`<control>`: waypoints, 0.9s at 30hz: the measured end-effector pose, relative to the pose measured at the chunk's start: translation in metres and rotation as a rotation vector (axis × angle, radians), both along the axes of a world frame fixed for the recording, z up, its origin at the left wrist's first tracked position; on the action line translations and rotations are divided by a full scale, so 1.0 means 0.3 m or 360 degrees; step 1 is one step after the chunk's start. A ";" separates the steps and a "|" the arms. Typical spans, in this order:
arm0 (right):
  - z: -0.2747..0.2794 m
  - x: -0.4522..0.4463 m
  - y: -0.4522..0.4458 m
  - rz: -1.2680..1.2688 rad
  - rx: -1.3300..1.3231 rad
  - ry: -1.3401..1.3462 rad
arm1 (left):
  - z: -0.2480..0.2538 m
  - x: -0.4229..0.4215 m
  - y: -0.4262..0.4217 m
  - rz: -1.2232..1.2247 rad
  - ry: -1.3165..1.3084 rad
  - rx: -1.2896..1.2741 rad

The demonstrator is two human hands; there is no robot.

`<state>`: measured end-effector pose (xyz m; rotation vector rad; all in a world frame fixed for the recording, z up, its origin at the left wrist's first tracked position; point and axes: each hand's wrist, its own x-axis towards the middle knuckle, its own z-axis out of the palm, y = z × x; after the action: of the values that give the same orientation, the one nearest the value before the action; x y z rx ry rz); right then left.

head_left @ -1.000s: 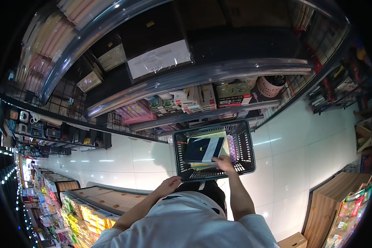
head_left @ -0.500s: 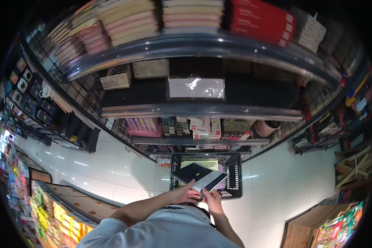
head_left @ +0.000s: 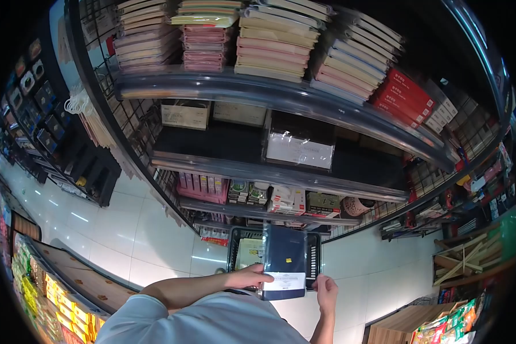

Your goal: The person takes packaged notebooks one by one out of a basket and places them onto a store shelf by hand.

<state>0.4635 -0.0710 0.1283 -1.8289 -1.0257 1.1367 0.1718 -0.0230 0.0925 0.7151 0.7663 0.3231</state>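
A dark blue notebook (head_left: 286,246) in a clear wrapper, with a white paper band (head_left: 285,281) round its lower part and a small yellow sticker, is held flat in front of me. My left hand (head_left: 251,277) grips its lower left edge, thumb over the front. To the right of the notebook is my right hand (head_left: 326,291), fingers curled and slightly apart from its edge; whether anything is between them is hidden. Beneath the notebook a black shopping basket (head_left: 233,243) holds a pale yellow item (head_left: 250,251), partly covered.
Ahead, a shelf rack (head_left: 229,86) bears stacks of notebooks (head_left: 278,43), red boxes (head_left: 403,96) and wrapped packs (head_left: 300,146). Lower down are pink boxes (head_left: 203,188). Display racks line both sides, with a wooden display (head_left: 395,332) at the lower right. The floor (head_left: 149,229) is pale tile.
The notebook has turned from slanted to nearly upright, its front now facing me. My right hand has come off its lower edge and moved right. The view has shifted and tilted.
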 end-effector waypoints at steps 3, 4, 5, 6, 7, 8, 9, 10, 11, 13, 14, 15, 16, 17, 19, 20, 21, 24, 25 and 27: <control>-0.016 -0.014 -0.001 -0.0106 0.0076 -0.0007 | 0.041 0.032 0.037 -0.0269 -0.0022 0.0322; -0.020 -0.010 -0.009 -0.0059 -0.0029 0.0114 | 0.070 0.038 0.046 -0.0343 -0.0034 0.0485; -0.021 -0.010 -0.006 -0.0008 -0.0137 0.0235 | 0.100 0.041 0.056 -0.0414 -0.0043 0.0647; -0.010 -0.021 0.007 -0.0080 -0.0008 0.0275 | 0.140 0.035 0.080 -0.0644 0.0193 0.0727; 0.011 -0.039 0.012 -0.0154 0.0118 0.0315 | 0.189 0.021 0.094 -0.0610 0.0126 0.0814; 0.035 -0.059 0.010 -0.0230 0.0241 0.0355 | 0.242 0.006 0.103 -0.0578 0.0057 0.0898; 0.069 -0.081 0.007 -0.0308 0.0363 0.0397 | 0.285 -0.008 0.116 -0.0549 -0.0012 0.0980; 0.181 -0.129 0.032 -0.0276 0.0436 0.0284 | 0.315 -0.016 0.136 -0.0577 -0.0122 0.0928; 0.240 -0.153 0.061 -0.0258 0.0504 0.0264 | 0.234 0.008 0.148 -0.0444 -0.0398 0.0951; 0.330 -0.175 0.132 -0.0228 0.0658 0.0223 | 0.347 -0.027 0.211 -0.0414 -0.0328 0.1039; 0.367 -0.185 0.181 -0.0174 0.0735 0.0213 | 0.404 -0.044 0.242 -0.0309 -0.0329 0.1109; 0.403 -0.192 0.230 -0.0117 0.0810 0.0201 | 0.459 -0.061 0.272 -0.0200 -0.0332 0.1176; 0.440 -0.201 0.279 -0.0097 0.0828 0.0202 | 0.510 -0.078 0.307 -0.0131 -0.0344 0.1225; 0.476 -0.213 0.333 -0.0072 0.0846 0.0207 | 0.525 -0.084 0.344 0.0079 -0.0357 0.1406; 0.542 -0.241 0.454 0.0032 0.0995 0.0221 | 0.502 -0.109 0.450 0.0162 -0.0266 0.1275; 0.575 -0.254 0.511 0.0078 0.0998 0.0208 | 0.567 -0.132 0.476 0.0200 -0.0238 0.1280; 0.606 -0.267 0.569 0.0126 0.1002 0.0196 | 0.634 -0.155 0.503 0.0242 -0.0209 0.1286; 0.651 -0.284 0.757 0.0188 0.1052 0.0068 | 0.747 -0.205 0.612 0.0318 0.0304 0.1455; 0.669 -0.295 0.810 0.0176 0.1032 0.0026 | 0.756 -0.213 0.650 0.0407 0.0402 0.1552; 0.696 -0.315 0.908 0.0159 0.0982 -0.0062 | 0.753 -0.224 0.738 0.0616 0.0705 0.1888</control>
<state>0.3691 0.2014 0.3371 -1.3197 -1.3244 0.7247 0.1046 0.1982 0.3185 1.7955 1.1199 1.0332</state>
